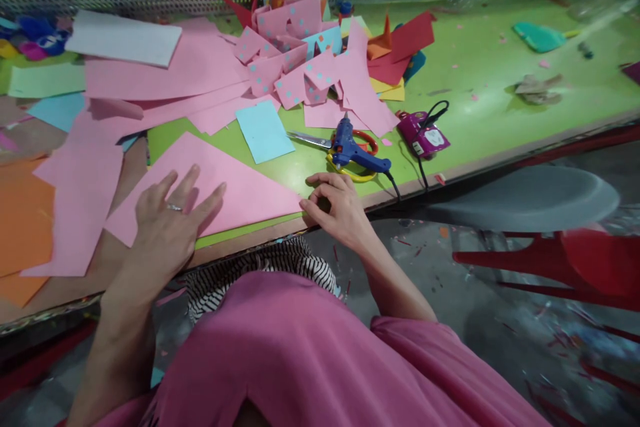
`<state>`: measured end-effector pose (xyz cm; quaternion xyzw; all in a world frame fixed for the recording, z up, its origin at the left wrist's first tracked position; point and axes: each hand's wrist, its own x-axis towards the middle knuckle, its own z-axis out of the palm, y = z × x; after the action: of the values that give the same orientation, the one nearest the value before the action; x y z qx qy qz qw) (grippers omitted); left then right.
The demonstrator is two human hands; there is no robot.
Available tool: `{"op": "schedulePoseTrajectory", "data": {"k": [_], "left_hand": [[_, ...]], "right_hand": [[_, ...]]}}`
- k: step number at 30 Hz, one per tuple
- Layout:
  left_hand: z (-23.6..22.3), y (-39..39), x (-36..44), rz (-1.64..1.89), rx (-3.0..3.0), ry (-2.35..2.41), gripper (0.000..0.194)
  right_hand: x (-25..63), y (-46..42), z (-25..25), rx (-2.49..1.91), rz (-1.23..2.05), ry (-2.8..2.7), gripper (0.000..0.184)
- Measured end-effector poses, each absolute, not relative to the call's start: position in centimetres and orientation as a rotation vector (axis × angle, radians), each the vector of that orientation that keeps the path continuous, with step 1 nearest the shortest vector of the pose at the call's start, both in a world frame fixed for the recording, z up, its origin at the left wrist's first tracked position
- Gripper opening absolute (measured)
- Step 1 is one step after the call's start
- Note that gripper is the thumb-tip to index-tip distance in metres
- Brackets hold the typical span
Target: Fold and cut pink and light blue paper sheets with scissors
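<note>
A pink sheet of paper [245, 187], its outline roughly triangular, lies along the front edge of the green tabletop. My left hand [167, 227] rests on its left part, fingers spread, with a ring on one finger. At the sheet's pointed right corner, my right hand [343, 210] pinches the paper between thumb and forefinger. Just beyond the right hand sits a blue hot glue gun [345, 140] on top of scissors [313, 139] with red and yellow handles. A light blue paper piece [265, 131] lies behind the pink sheet.
Folded pink dotted paper pieces [290, 20] are heaped at the back. Larger pink sheets [160, 73] and orange paper [25, 213] cover the left side. A purple device [423, 133] with a black cord lies right of the glue gun. A grey stool [530, 197] stands at the right.
</note>
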<state>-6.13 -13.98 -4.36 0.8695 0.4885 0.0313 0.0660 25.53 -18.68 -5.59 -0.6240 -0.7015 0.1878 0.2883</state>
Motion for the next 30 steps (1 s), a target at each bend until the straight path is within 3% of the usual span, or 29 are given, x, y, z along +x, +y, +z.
{"op": "schedulePoseTrajectory", "data": {"k": [6, 12, 18, 30], "left_hand": [[-3.7, -13.2, -5.6, -0.145, 2.836, 1.195, 0.064], [-2.7, -13.8, -1.8, -0.106, 2.776, 1.326, 0.046], [-2.2, -14.3, 0.7, -0.341, 2.79, 1.473, 0.059], [-2.3, -14.8, 0.2, -0.305, 2.752, 1.394, 0.065]], "right_hand": [[25.4, -18.8, -5.5, -1.665, 0.504, -1.864, 0.023], [25.2, -18.9, -5.7, -1.671, 0.479, -1.868, 0.021], [25.9, -19.9, -5.6, -1.658, 0.435, -1.84, 0.01], [26.4, -22.1, -7.2, -1.666, 0.23, -2.046, 0.027]]}}
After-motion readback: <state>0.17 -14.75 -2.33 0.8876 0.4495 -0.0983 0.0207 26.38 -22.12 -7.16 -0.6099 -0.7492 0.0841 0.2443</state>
